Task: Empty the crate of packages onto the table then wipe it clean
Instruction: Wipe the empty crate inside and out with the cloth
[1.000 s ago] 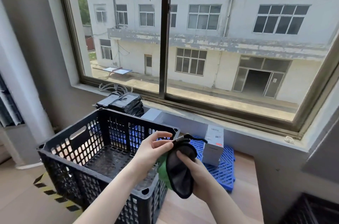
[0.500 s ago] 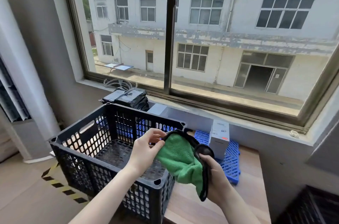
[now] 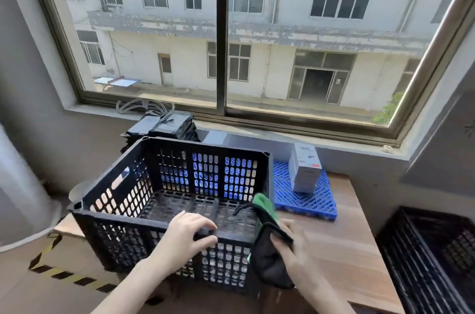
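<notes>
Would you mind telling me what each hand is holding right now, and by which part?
The left hand grips the crate by its near rim; the right hand holds the cloth around its middle.

Perhaps a storeroom or workshop: perforated crate (image 3: pixel 128 220), hazard-striped floor tape (image 3: pixel 72 279), wooden table (image 3: pixel 341 244).

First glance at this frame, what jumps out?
The black crate sits centre frame with nothing visible inside, and the left hand grips its near rim. At the crate's near right corner the right hand holds a green and black cloth. Behind, a white box stands on a blue mat, and a large window fills the top.
</notes>
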`<action>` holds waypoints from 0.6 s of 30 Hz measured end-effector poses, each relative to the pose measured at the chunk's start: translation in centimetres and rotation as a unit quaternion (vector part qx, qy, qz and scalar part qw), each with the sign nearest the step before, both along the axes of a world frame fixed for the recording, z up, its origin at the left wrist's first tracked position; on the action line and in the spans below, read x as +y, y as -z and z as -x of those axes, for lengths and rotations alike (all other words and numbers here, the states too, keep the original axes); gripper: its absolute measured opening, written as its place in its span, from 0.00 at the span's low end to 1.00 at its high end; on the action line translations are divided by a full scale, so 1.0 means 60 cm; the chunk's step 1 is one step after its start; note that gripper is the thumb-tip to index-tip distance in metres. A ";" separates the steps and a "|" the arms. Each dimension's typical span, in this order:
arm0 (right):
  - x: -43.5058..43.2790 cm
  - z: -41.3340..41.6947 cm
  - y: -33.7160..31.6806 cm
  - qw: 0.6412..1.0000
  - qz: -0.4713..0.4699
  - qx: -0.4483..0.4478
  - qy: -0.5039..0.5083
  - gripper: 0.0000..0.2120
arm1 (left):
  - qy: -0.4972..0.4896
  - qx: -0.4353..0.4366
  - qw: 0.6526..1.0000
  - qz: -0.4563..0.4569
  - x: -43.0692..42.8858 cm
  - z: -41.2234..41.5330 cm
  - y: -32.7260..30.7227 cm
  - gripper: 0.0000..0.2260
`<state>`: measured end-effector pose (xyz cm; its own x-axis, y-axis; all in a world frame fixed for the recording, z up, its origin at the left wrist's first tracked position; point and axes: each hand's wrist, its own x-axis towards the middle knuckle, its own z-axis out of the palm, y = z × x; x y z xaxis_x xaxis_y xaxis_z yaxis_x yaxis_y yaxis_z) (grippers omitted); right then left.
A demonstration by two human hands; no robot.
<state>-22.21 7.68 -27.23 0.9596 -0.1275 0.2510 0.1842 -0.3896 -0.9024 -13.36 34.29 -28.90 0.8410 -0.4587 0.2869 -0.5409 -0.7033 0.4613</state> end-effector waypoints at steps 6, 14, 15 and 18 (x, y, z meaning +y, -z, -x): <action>0.011 0.009 0.054 0.897 0.439 -0.045 -0.018 0.29 | -0.017 -0.061 0.998 -0.020 0.064 -0.005 0.014 0.21; 0.045 0.005 0.043 0.862 0.506 -0.013 0.015 0.30 | -0.059 -0.015 0.998 -0.021 0.075 -0.015 0.015 0.23; 0.054 0.002 0.049 0.857 0.515 -0.018 0.007 0.32 | -0.059 -0.013 0.998 -0.023 0.075 -0.016 0.016 0.22; 0.078 -0.003 0.065 0.852 0.522 -0.046 -0.009 0.37 | -0.057 -0.017 0.998 -0.021 0.078 -0.018 0.016 0.22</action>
